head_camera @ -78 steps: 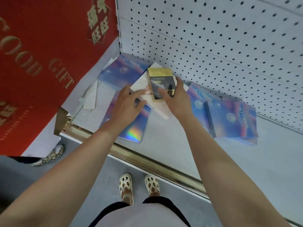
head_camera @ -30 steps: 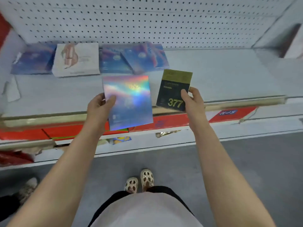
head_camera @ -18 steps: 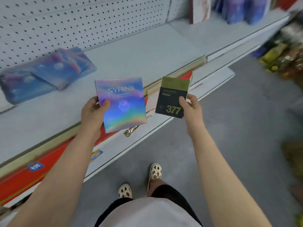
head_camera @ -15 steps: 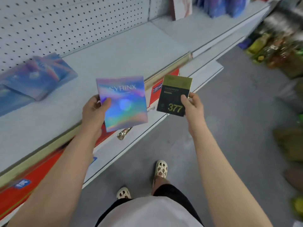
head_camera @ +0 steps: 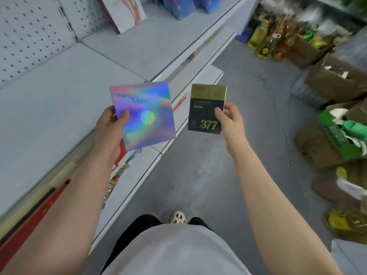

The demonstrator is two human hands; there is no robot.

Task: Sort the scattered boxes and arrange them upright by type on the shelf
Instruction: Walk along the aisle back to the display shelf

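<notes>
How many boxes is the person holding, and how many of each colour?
Rainbow shiny box, held in the left hand: 1
Black and gold box marked 377, held in the right hand: 1
Total held: 2

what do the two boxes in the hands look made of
Rainbow box, in the left hand: likely thin card with glossy holographic foil, since colour bands and glare sweep across its flat face. Black box, in the right hand: likely matte card with a metallic gold top band and gold print.
</notes>
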